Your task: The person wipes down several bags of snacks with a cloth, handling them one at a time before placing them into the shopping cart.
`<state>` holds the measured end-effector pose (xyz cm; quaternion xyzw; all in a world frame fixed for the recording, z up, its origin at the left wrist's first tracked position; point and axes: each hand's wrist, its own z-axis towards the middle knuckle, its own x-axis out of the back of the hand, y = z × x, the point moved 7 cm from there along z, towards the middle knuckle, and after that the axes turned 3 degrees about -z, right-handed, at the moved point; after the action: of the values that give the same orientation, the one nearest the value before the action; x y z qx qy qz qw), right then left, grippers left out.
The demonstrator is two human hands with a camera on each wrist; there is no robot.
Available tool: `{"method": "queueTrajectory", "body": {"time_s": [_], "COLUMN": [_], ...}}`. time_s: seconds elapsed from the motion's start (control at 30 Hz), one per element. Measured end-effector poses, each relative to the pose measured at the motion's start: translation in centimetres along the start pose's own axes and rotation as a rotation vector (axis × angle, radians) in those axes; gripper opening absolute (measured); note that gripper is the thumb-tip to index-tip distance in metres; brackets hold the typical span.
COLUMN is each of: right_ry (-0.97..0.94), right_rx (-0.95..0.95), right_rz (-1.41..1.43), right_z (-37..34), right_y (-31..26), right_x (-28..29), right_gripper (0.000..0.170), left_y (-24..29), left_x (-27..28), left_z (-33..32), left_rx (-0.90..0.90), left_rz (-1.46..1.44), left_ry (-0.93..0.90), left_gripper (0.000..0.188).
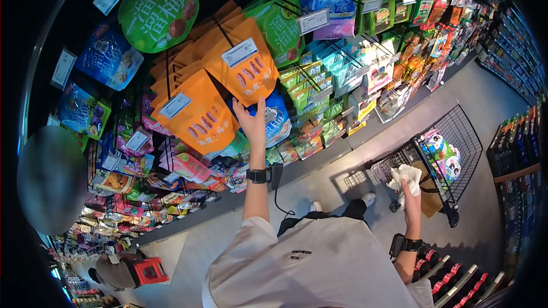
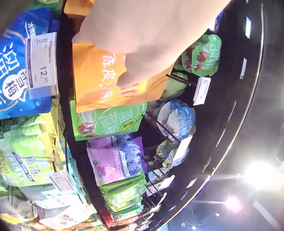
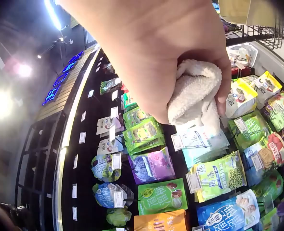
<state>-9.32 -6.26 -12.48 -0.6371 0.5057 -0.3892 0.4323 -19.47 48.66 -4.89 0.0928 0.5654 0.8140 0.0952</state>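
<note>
My left hand [image 1: 252, 124] reaches up to the lower edge of an orange snack bag [image 1: 254, 82] hanging on a rack hook, its fingers spread. In the left wrist view the fingers lie across the front of this orange bag. Another orange bag [image 1: 197, 117] hangs just to the left, and a blue bag [image 1: 277, 117] shows behind the hand. Out to the right, my right hand [image 1: 412, 202] grips a crumpled white cloth [image 3: 195, 91], its fingers curled round it. The cloth's fuzzy surface shows in the right wrist view.
The rack holds rows of hanging snack bags with price tags [image 1: 314, 21]. A black wire shopping cart [image 1: 465, 120] with a colourful panda-print package [image 1: 442, 154] stands at the right. Bottles [image 1: 448, 276] line a lower-right shelf. Someone is near a red stool [image 1: 151, 272] at lower left.
</note>
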Motion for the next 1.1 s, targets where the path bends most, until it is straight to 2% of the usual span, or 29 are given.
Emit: {"method": "queueTrajectory", "body": {"time_s": [0.07,0.17,0.2,0.27,0.3,0.33,0.37,0.4,0.43,0.47,0.5,0.57,0.63,0.73,0.77,0.8,0.83,0.87,0.9,0.93,0.97,1.03,1.07,1.1], "right_ry": [-0.003,-0.016,-0.049,-0.093,-0.182,-0.235,-0.302,-0.295,-0.304,-0.277,-0.257,-0.197,-0.117,-0.019,-0.036,-0.053,-0.037,0.051,0.151,0.147,0.255,0.241,0.272,0.266], "right_rx": [-0.012,0.018,0.07,0.001,0.061,0.069,0.088,0.027,-0.033,0.009,0.055,0.092,0.067,0.231,0.093,-0.042,0.073,0.078,0.174,0.237,0.235,0.269,0.31,0.305], "right_rz": [0.008,0.02,-0.003,-0.125,-0.188,-0.172,-0.16,-0.24,-0.319,-0.27,-0.222,-0.154,-0.115,-0.092,-0.166,-0.243,-0.201,-0.258,-0.191,-0.137,-0.129,-0.059,-0.039,-0.002], "right_z": [-0.1,0.9,0.0,0.1,1.1,-0.1,-1.0,-1.1,-1.3,-1.4,-1.2,-1.0,-1.0,-1.0,-1.0,-1.7,-1.2,-1.3,-1.6,-1.1,-1.3,-0.6,-0.8,-0.7], "right_y": [-0.2,1.4,-0.3,0.5,1.8,-0.1,-2.2,-2.1,-1.7,-1.7,-1.4,-0.8,-0.1,-0.5,-0.4,-0.9,-0.1,-0.6,-1.5,-1.3,-1.9,-2.1,-2.4,-2.8], "right_x": [0.2,0.9,0.3,1.0,1.0,0.5,-0.7,-0.8,-0.8,-0.5,-0.5,0.1,1.0,1.5,1.8,2.2,2.4,3.0,3.0,3.5,3.6,3.8,3.9,3.7], "right_gripper": [0.038,0.04,0.035,0.028,0.029,0.03,0.031,0.033,0.035,0.037,0.039,0.043,0.046,0.04,0.037,0.035,0.031,0.03,0.028,0.028,0.027,0.032,0.035,0.043], "left_y": [0.4,-1.5,-1.1,1.8,-0.8,0.7,1.0,-0.1,-0.4,0.6,1.2,1.4,2.5,4.8,5.8,6.0,5.5,8.0,8.7,9.6,10.7,10.4,8.8,9.4], "left_x": [0.0,-1.5,-1.6,-3.0,-4.2,-4.5,-4.5,-4.4,-4.4,-4.5,-4.8,-5.3,-5.6,-6.2,-6.1,-7.1,-6.9,-7.1,-6.8,-6.8,-6.8,-7.1,-7.6,-8.2], "left_z": [-0.4,0.8,1.5,2.1,4.0,4.1,4.2,4.7,3.9,2.8,2.4,1.5,0.3,-1.4,-1.7,-3.0,-3.4,-4.8,-5.7,-7.0,-7.8,-9.0,-9.6,-10.8], "left_rx": [0.014,0.092,0.006,-0.162,-0.109,-0.138,-0.131,-0.125,0.04,0.106,0.066,0.097,0.193,0.371,0.412,0.269,0.241,0.193,0.195,0.322,0.331,0.262,0.132,0.055], "left_rz": [0.11,-0.129,-0.03,0.054,-0.18,-0.163,-0.218,-0.29,-0.399,-0.37,-0.361,-0.447,-0.599,-0.802,-0.865,-0.795,-0.752,-0.725,-0.681,-0.67,-0.725,-0.716,-0.597,-0.537], "left_ry": [0.035,-0.082,-0.061,-0.084,-0.224,-0.225,-0.178,-0.213,-0.238,-0.225,-0.247,-0.312,-0.28,-0.27,-0.253,-0.204,-0.195,-0.174,-0.148,-0.097,-0.138,-0.315,-0.404,-0.515], "left_gripper": [0.085,0.075,0.069,0.051,0.047,0.043,0.046,0.051,0.055,0.055,0.05,0.047,0.048,0.049,0.049,0.05,0.055,0.06,0.062,0.063,0.062,0.06,0.053,0.05]}}
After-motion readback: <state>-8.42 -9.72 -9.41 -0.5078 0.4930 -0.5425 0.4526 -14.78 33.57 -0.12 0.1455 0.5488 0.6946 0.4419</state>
